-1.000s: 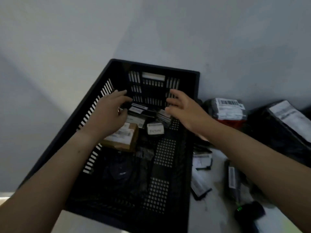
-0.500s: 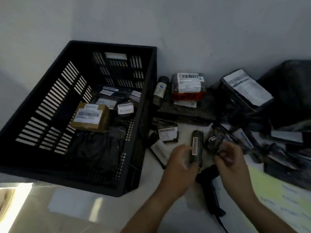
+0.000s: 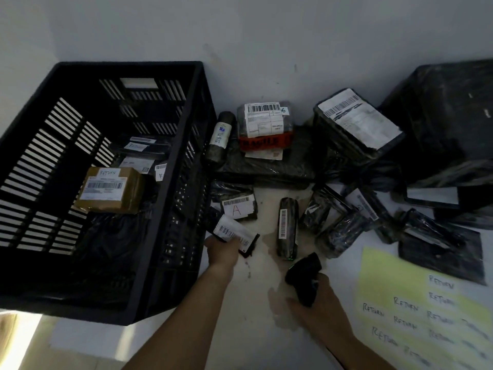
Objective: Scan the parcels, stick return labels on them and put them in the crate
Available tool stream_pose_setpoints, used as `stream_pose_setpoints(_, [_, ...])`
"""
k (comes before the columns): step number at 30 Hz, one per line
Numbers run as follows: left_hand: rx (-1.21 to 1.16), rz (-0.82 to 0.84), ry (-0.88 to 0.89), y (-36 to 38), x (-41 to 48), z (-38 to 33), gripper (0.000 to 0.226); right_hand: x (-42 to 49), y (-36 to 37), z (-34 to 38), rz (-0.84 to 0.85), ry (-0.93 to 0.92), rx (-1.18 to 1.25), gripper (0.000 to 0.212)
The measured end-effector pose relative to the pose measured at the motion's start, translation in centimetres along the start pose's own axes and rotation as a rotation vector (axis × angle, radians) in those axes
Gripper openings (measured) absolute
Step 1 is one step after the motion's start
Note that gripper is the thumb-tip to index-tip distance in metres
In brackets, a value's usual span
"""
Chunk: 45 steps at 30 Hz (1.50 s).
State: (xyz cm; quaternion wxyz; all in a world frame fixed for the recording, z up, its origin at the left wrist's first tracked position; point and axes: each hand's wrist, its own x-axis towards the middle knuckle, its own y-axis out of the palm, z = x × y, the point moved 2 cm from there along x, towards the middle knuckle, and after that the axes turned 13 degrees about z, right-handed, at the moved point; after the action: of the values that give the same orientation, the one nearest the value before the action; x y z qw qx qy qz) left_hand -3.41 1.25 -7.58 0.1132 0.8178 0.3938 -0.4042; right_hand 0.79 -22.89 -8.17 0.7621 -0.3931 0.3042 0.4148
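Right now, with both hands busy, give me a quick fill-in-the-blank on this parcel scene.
The right hand holds a black barcode ____. The small black parcel with the white label is gripped by the ____. The brown cardboard box lies inside the black ____. The yellow sheet repeats the handwritten word ____.
Missing: scanner; left hand; crate; RETURN.

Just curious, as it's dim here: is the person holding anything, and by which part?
The left hand grips a small black parcel by its near end; the right hand holds the scanner by its handle.
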Motion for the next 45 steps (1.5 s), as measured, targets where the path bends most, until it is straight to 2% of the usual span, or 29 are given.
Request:
stream_pose_setpoints(3, [-0.002, 0.023, 0.004, 0.0, -0.1, -0.4, 0.015, 0.5, -0.3, -0.2, -0.002, -0.001, -0.155, 0.069])
stream_pose_setpoints(6, [0.004, 0.096, 0.045, 0.1, -0.3, -0.8, 0.017, 0.0, -0.8, -0.2, 0.013, -0.044, -0.15, 0.048])
stream_pose_setpoints(8, [-0.024, 0.112, 0.092, 0.0, -1.0, -1.2, 0.02, -1.5, -1.4, -0.2, -0.004, -0.139, -0.051, 0.039])
stream_pose_setpoints(11, [-0.038, 0.186, 0.156, -0.6, -2.9, -1.9, 0.018, -4.7, -2.5, 0.5, -0.011, -0.281, 0.099, 0.039])
stream_pose_setpoints(13, [-0.014, 0.247, 0.228, -1.2, -4.4, -2.7, 0.02, -6.5, -3.0, 0.7, 0.017, -0.313, 0.136, 0.042])
stream_pose_setpoints(16, [-0.051, 0.301, 0.309, -2.1, -6.7, -3.6, 0.022, -8.5, -3.7, 1.3, 0.029, -0.327, 0.182, 0.034])
stream_pose_setpoints(20, [-0.138, 0.357, 0.284, -2.8, -9.6, -4.5, 0.025, -12.0, -5.1, 3.6, 0.11, -0.389, 0.244, 0.029])
stream_pose_setpoints(24, [-0.397, 0.4, 0.224, -2.6, -12.3, -4.4, 0.022, -16.2, -6.8, 5.7, 0.162, -0.557, 0.237, 0.03])
stream_pose_setpoints(26, [-0.603, 0.44, 0.172, -1.9, -13.8, -3.9, 0.018, -17.7, -7.5, 5.8, 0.187, -0.605, 0.246, 0.037])
stream_pose_setpoints(28, [-0.806, 0.537, 0.169, -1.0, -15.2, -3.4, 0.028, -18.7, -7.9, 5.3, 0.175, -0.633, 0.258, 0.035])
stream_pose_setpoints(31, [-0.911, 0.596, 0.131, 0.3, -17.1, -2.3, 0.051, -19.5, -8.2, 4.0, 0.133, -0.639, 0.313, 0.017])
stream_pose_setpoints(36, [-0.897, 0.492, 0.184, 1.3, -18.4, -1.1, 0.027, -20.6, -8.7, 2.2, 0.115, -0.612, 0.302, 0.02])
stream_pose_setpoints(38, [-0.817, 0.461, 0.204, 1.2, -18.0, -1.2, 0.02, -21.0, -8.7, 2.3, 0.102, -0.621, 0.29, 0.022])
stream_pose_setpoints(42, [-0.567, 0.374, 0.319, 1.1, -17.8, -2.1, 0.043, -21.5, -8.3, 3.1, 0.07, -0.647, 0.266, 0.035])
stream_pose_setpoints(45, [-0.534, 0.372, 0.355, 1.5, -17.8, -2.8, 0.032, -21.7, -8.2, 3.7, 0.042, -0.648, 0.251, 0.04])
